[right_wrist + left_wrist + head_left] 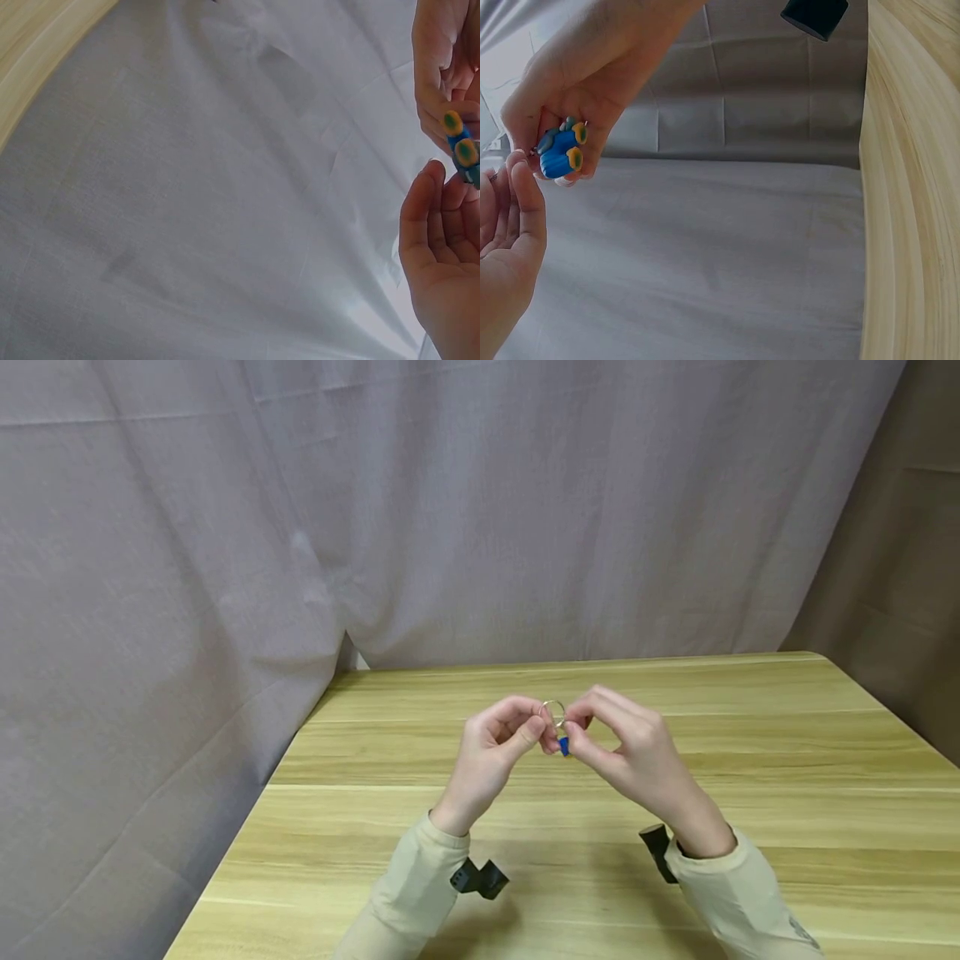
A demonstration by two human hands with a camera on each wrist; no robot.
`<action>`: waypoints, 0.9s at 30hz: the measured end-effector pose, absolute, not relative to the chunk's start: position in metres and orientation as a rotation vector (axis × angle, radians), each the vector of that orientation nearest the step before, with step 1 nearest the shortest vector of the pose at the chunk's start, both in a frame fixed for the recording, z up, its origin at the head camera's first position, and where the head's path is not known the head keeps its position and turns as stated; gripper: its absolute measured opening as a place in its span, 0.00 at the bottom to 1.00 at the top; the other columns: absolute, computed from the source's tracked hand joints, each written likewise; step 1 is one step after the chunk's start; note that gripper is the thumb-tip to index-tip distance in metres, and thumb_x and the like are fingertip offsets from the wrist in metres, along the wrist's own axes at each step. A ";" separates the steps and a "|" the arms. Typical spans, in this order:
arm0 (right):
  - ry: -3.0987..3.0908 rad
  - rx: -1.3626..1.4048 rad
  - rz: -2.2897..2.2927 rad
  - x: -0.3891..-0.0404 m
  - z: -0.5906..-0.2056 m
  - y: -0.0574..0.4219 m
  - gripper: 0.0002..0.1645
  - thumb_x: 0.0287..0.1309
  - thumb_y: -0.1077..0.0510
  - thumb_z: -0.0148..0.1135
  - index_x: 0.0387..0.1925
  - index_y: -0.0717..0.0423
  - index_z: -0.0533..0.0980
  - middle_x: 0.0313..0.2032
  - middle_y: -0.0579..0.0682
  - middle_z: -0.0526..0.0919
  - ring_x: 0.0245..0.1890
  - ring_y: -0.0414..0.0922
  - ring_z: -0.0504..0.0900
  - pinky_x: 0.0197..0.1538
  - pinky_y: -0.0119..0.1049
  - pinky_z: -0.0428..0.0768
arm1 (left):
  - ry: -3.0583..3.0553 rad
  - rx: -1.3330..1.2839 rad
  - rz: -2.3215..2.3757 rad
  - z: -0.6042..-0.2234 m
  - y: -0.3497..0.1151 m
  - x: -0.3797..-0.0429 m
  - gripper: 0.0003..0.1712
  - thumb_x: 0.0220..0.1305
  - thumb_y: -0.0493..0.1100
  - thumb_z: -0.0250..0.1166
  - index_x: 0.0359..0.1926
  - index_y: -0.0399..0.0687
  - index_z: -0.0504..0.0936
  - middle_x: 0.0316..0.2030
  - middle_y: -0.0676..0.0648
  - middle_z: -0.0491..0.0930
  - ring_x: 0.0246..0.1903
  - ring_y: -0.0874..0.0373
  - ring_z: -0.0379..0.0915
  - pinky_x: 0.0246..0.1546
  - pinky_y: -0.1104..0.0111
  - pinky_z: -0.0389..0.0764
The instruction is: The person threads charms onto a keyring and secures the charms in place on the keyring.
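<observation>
A keychain is held up above the table between both hands. Its thin metal key ring (553, 702) stands between the fingertips, and a small blue figurine (565, 747) hangs just below. My left hand (491, 747) pinches the ring's left side between thumb and fingers. From the other side, my right hand (630, 747) pinches at the ring's lower right, by the figurine's link. In the left wrist view the figurine (557, 157) shows yellow feet with green soles, in front of my right hand (604, 71). The fingertips partly hide the link.
Beneath the hands spreads a wood-grain table (360, 843). Grey curtain (525, 527) hangs behind it and along its left, with a darker brownish cloth (892, 543) on the right. Black wrist cameras (491, 878) sit at the light sleeves (420, 881).
</observation>
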State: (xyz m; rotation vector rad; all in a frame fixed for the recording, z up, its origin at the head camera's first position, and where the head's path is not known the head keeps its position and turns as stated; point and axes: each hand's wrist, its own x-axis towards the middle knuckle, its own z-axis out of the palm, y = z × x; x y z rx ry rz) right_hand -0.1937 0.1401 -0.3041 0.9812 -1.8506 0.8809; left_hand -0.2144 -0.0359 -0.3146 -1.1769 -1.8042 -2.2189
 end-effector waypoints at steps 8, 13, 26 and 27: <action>-1.834 1.004 0.869 -0.195 -0.303 0.139 0.08 0.49 0.72 0.57 0.27 0.58 0.77 0.27 0.45 0.79 0.32 0.34 0.75 0.39 0.21 0.75 | -1.814 -1.181 -2.232 -0.313 -0.039 -0.214 0.14 0.70 0.35 0.56 0.41 0.21 0.73 0.32 0.21 0.72 0.30 0.68 0.77 0.36 0.72 0.82; -1.893 1.019 0.880 -0.195 -0.303 0.141 0.08 0.49 0.71 0.60 0.28 0.57 0.76 0.28 0.44 0.78 0.33 0.35 0.74 0.39 0.22 0.74 | -1.807 -1.160 -2.222 -0.312 -0.041 -0.216 0.14 0.69 0.36 0.57 0.41 0.21 0.73 0.29 0.28 0.75 0.30 0.67 0.77 0.36 0.71 0.82; -2.045 1.049 0.879 -0.196 -0.304 0.152 0.08 0.53 0.71 0.60 0.33 0.58 0.76 0.31 0.46 0.81 0.34 0.33 0.77 0.42 0.19 0.76 | -1.934 -1.075 -2.223 -0.308 -0.046 -0.218 0.11 0.66 0.36 0.61 0.37 0.26 0.76 0.30 0.54 0.80 0.29 0.66 0.77 0.37 0.73 0.81; -2.043 1.047 0.867 -0.196 -0.304 0.153 0.10 0.51 0.72 0.60 0.34 0.58 0.76 0.32 0.46 0.81 0.34 0.33 0.77 0.42 0.19 0.76 | -1.955 -1.060 -2.212 -0.308 -0.047 -0.219 0.10 0.65 0.35 0.61 0.37 0.27 0.77 0.30 0.50 0.80 0.29 0.66 0.77 0.36 0.73 0.81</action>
